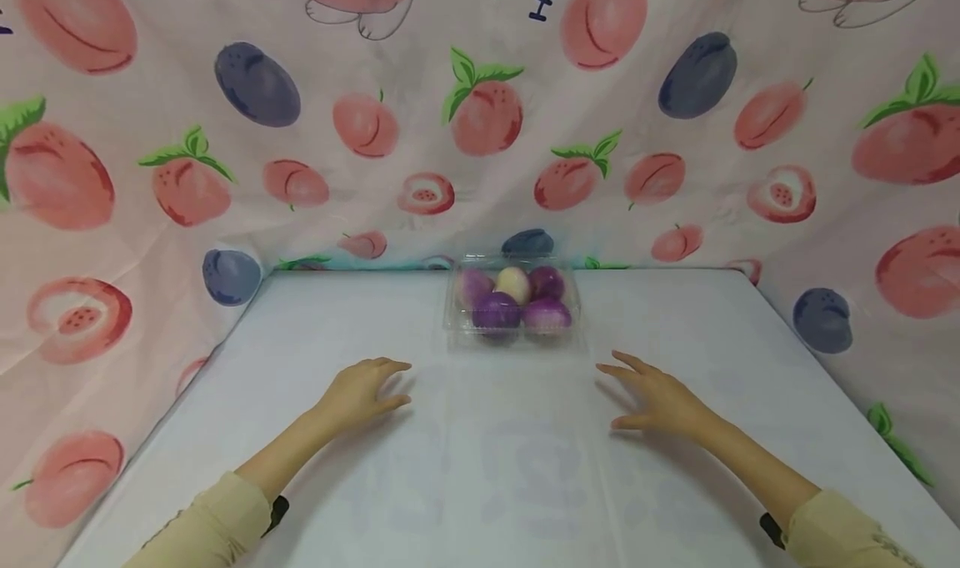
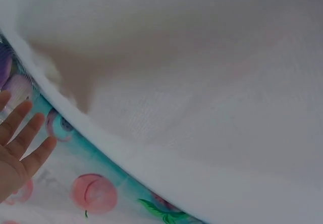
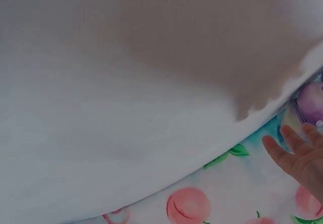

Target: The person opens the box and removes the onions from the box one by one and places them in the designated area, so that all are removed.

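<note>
A clear plastic box (image 1: 453, 314) stands at the back middle of the white table. Through its walls show several shiny purple onions (image 1: 496, 311) and one pale yellow onion (image 1: 513, 284). My left hand (image 1: 360, 391) hovers in front of the box and to its left, fingers spread and holding nothing. On the other side, my right hand (image 1: 656, 397) is held out over the table with its fingers apart, also holding nothing. In the right wrist view, a purple onion (image 3: 311, 103) appears beyond the fingertips; the left wrist view catches the spread fingers (image 2: 30, 128) at its left edge.
The white tabletop (image 1: 517, 468) reaches back to a hanging cloth (image 1: 420, 76) printed with peaches and plums. That cloth also runs along both sides of the table. The box stands close to the back edge.
</note>
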Action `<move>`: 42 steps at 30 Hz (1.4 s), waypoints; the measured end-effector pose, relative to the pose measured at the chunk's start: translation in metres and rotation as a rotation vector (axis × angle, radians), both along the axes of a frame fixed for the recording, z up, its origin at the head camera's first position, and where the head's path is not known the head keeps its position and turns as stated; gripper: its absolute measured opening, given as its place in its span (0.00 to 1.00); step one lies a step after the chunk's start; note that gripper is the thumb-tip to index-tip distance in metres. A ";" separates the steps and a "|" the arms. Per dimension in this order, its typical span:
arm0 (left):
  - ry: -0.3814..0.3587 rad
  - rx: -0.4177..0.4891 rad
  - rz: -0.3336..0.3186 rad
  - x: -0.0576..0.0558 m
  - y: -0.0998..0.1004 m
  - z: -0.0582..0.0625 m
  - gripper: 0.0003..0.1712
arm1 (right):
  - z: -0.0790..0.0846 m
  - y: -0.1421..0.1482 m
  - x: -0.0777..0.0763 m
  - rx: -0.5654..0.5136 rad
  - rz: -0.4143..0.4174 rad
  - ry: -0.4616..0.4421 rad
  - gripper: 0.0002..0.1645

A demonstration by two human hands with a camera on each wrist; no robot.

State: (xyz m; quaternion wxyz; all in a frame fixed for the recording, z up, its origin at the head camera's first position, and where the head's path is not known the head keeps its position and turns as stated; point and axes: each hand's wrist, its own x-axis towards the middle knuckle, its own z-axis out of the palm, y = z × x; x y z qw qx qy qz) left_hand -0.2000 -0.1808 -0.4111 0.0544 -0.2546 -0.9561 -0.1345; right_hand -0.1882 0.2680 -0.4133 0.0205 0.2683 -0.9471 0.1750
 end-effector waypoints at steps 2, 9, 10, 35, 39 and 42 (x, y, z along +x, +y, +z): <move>-0.015 0.017 0.007 0.000 0.000 0.000 0.26 | 0.001 -0.001 0.001 -0.006 0.007 0.013 0.45; -0.178 0.141 -0.046 0.001 0.007 0.004 0.23 | 0.004 -0.007 0.002 -0.025 0.033 0.067 0.37; -0.187 0.141 -0.060 0.002 0.008 0.003 0.22 | 0.004 -0.008 0.002 -0.032 0.034 0.069 0.36; -0.141 0.425 0.114 -0.003 0.028 0.009 0.19 | 0.017 -0.069 -0.024 -0.196 0.109 0.122 0.23; -0.150 0.498 0.130 -0.011 0.031 0.010 0.18 | 0.018 -0.079 -0.027 -0.220 0.135 0.145 0.23; -0.180 0.560 0.156 -0.016 0.034 0.010 0.18 | 0.018 -0.086 -0.029 -0.228 0.150 0.168 0.23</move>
